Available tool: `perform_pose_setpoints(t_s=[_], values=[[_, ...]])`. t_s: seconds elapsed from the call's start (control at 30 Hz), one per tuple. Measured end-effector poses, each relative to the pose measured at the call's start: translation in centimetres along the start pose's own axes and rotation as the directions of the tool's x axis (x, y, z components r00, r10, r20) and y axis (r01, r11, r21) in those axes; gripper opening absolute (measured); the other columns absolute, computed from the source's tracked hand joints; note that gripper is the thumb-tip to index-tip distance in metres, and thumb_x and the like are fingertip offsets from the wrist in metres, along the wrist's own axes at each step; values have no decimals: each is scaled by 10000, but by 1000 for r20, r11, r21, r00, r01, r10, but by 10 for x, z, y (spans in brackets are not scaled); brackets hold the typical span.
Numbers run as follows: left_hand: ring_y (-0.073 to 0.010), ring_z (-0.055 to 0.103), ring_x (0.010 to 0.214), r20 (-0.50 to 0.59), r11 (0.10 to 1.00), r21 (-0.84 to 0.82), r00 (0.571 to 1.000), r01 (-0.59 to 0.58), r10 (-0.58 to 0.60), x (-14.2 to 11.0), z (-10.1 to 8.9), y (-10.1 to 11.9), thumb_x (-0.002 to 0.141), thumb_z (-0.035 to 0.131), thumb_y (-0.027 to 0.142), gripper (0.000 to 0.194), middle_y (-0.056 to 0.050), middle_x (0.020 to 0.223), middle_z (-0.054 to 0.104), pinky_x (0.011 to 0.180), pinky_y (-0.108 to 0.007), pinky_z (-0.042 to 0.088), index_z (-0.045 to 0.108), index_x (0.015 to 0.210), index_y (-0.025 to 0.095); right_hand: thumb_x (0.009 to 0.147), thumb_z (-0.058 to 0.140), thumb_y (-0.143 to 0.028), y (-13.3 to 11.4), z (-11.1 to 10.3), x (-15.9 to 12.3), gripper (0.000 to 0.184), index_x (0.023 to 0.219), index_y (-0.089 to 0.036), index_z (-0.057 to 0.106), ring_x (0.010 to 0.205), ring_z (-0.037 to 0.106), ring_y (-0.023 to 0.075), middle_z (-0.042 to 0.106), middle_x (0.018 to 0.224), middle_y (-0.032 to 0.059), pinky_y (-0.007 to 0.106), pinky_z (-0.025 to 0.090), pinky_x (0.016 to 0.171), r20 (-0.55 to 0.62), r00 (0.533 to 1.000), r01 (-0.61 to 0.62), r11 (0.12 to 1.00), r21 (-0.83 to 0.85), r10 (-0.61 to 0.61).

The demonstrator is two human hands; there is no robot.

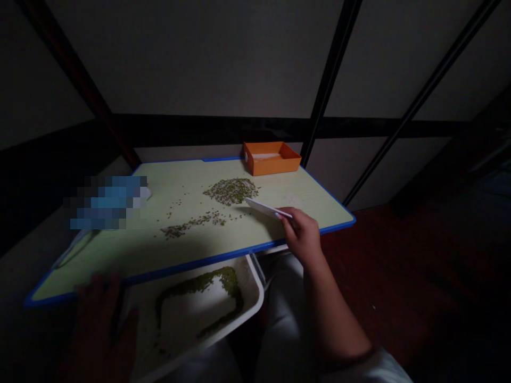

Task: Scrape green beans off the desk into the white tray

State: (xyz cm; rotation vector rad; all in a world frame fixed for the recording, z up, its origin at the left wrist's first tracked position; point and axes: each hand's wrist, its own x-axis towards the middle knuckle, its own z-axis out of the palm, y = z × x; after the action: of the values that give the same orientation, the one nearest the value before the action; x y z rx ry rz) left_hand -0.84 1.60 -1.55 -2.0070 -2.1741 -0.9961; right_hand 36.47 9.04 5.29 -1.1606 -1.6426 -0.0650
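My right hand [304, 234] is closed on one end of a thin white flat strip [263, 206]. The strip's far tip reaches the near right side of a pile of small green and brown grains [231, 190] on the pale table top [315, 205]. A looser trail of the same grains [187, 225] lies left of and nearer than the pile. Deep in shadow, my left hand [101, 314] rests by the table's near left edge, thumb and fingers apart, beside a white drawer-like bin [255, 284]. Green grains line that bin's far and right sides.
An orange open box [275, 166] with something pale inside stands at the table's back edge. A blurred-out blue object [114, 201] is at the left, with a pale cord-like strip below it. Blue edging [337, 226] borders the table; panelled doors [207, 58] rise behind.
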Motion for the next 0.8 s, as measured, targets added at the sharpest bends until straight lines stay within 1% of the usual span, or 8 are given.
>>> perform_pose_setpoints(t_s=[0.13,0.3,0.47,0.57,0.67,0.8], values=[[-259,118,1532,-35,999,-30,999,-24,23,-1,1,0,884,431,433,658,31,1668,158,1256,-553,168,198,1497,376,909,545,-206,-6,-4,1,181,906,-238,723,767,706,193,770,837,35,326,549,789,6,999,50,997,52,-50],[-250,155,1527,-60,999,-33,998,-37,35,-1,1,-3,885,436,426,640,22,1661,193,1254,-542,193,233,1489,367,895,552,-182,-13,-8,1,187,889,-249,726,748,702,190,762,815,26,349,555,832,2,997,75,995,60,-75],[-253,118,1530,-58,998,-27,997,-49,48,-1,1,1,884,441,422,659,33,1665,170,1259,-553,161,199,1495,375,877,568,-166,-14,-8,-2,175,881,-254,720,727,702,186,765,803,14,372,552,891,-25,996,92,995,44,-91],[-255,118,1530,-48,999,-23,998,-34,33,0,2,2,886,439,428,657,25,1666,164,1255,-555,173,198,1495,370,876,572,-168,-14,-6,-3,171,880,-257,719,736,708,189,774,820,13,379,553,901,-22,994,105,993,57,-104],[-253,134,1528,-46,1000,-29,999,-9,8,0,1,3,887,437,433,645,23,1662,187,1254,-559,171,219,1491,371,875,564,-171,-14,-3,-2,176,877,-254,718,746,713,194,776,822,19,372,560,875,-36,994,102,993,64,-100],[-251,144,1527,-52,998,-63,999,-11,7,-2,-1,5,885,434,438,637,22,1656,208,1250,-549,194,236,1487,370,887,556,-202,-12,0,-2,158,863,-229,710,719,703,193,760,781,36,321,566,744,-63,998,29,999,37,-26]])
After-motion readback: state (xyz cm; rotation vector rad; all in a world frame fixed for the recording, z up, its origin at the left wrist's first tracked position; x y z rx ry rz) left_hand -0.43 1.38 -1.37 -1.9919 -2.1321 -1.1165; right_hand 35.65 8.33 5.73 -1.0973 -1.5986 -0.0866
